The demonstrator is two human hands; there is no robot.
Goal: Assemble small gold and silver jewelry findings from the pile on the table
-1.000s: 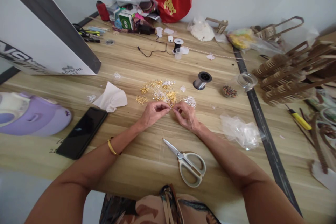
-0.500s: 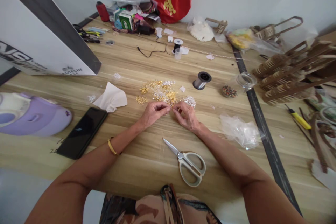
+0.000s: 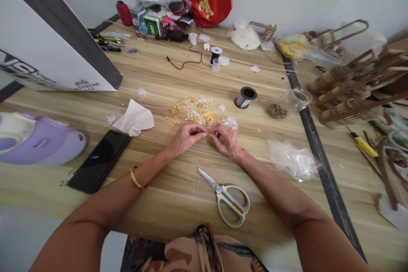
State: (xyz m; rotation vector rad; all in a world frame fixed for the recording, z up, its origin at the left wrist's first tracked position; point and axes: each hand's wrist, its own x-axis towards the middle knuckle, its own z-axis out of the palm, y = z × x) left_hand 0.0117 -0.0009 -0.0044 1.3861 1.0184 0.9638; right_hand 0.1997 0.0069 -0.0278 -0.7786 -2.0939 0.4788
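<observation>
Gold-and-silver bead pile (image 3: 205, 117) beyond scissors (image 3: 219, 189) | left hand (image 3: 188, 139), right hand (image 3: 225, 139) also beyond scissors, fingertips pinched nearly together; held piece too small to tell | barely any change over last second; likely same fine step

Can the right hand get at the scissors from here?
Probably yes: the scissors lie below the right hand in view, with nothing visible between them, though it is closed in a pinch beside silvery pieces.
</observation>
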